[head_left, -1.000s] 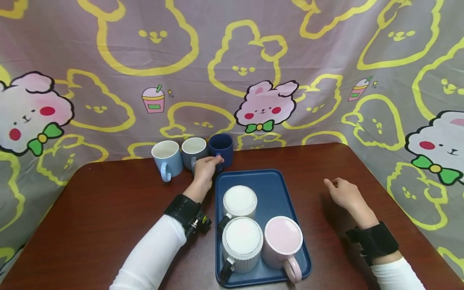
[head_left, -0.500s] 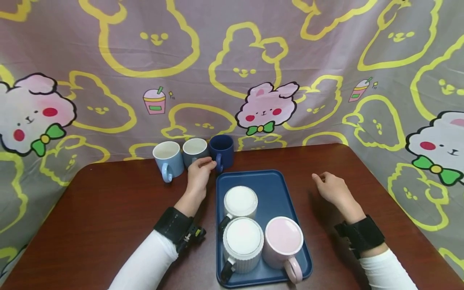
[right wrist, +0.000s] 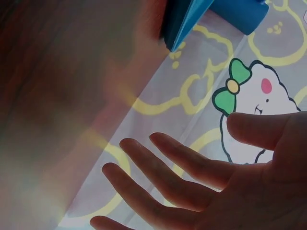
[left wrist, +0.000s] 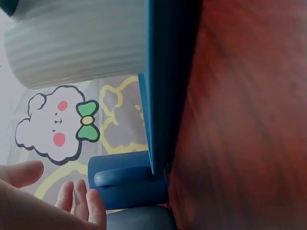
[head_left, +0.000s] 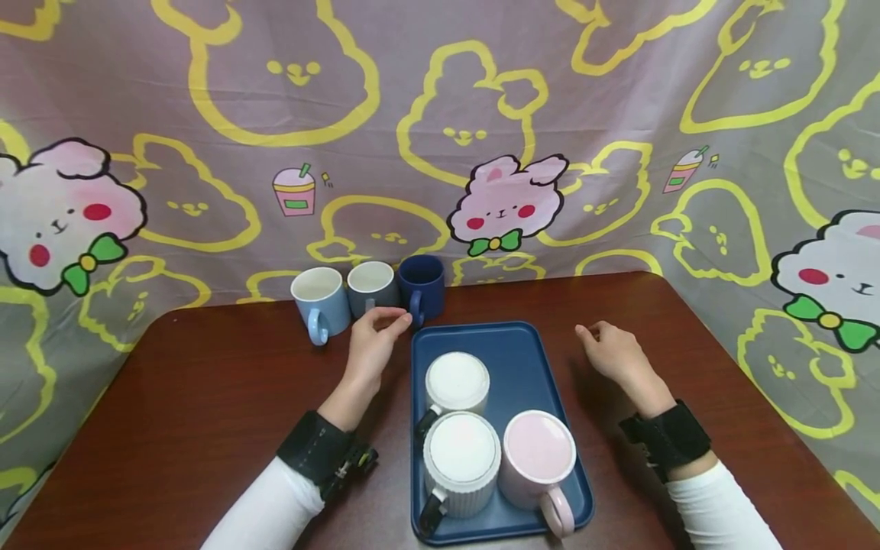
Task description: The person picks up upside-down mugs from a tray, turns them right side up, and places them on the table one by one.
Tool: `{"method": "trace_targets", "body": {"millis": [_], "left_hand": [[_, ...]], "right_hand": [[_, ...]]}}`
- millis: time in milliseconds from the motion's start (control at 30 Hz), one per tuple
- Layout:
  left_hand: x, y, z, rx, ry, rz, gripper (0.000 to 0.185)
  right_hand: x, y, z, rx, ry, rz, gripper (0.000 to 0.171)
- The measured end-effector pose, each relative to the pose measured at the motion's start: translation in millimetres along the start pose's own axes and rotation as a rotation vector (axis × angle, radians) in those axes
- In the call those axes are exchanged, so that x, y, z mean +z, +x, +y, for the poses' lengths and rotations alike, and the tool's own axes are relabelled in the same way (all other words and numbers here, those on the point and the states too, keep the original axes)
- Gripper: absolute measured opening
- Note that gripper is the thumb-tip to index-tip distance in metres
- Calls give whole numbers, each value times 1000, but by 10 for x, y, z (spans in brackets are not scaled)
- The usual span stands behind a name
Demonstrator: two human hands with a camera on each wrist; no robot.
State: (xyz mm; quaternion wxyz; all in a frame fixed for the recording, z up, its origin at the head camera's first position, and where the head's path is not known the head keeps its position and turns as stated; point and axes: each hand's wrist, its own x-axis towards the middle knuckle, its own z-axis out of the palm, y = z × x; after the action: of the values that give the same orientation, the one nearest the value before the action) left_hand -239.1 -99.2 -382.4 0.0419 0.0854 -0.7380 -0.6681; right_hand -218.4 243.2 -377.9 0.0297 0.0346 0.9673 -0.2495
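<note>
Mug position: navy mug [head_left: 421, 288] stands at the table's back edge, just beyond the blue tray [head_left: 522, 359], beside the grey mug [head_left: 372, 286]. Your left hand [head_left: 374, 341] hovers near its handle, fingers loosely curled, holding nothing; right hand [head_left: 612, 353] relaxed, empty. Likely glazed ceramic: rigid, weighty, slick, breakable. Hook the handle.

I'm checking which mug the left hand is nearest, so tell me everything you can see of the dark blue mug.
The dark blue mug is a plain, glossy, ceramic-looking cylinder standing upright and mouth up on the brown table, rightmost in a row of three by the backdrop. Its handle faces the camera. It stands just behind the blue tray's far left corner. The left hand hovers close before the handle, fingers loosely open, not gripping it.
</note>
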Motion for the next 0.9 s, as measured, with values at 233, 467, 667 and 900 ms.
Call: {"method": "trace_targets", "body": {"millis": [233, 467, 667, 900], "left_hand": [[-69, -107, -45, -25, 70, -72, 30], [-128, -225, -66, -34, 114, -171, 34], [-175, -325, -64, -44, 148, -225, 36], [-230, -433, -60, -36, 249, -353, 40]], "right_hand": [[18, -5, -95, -19, -1, 7, 54], [58, -19, -156, -28, 9, 10, 54], [113, -27, -221, -32, 12, 28, 53], [157, 1, -260, -36, 11, 12, 50]]}}
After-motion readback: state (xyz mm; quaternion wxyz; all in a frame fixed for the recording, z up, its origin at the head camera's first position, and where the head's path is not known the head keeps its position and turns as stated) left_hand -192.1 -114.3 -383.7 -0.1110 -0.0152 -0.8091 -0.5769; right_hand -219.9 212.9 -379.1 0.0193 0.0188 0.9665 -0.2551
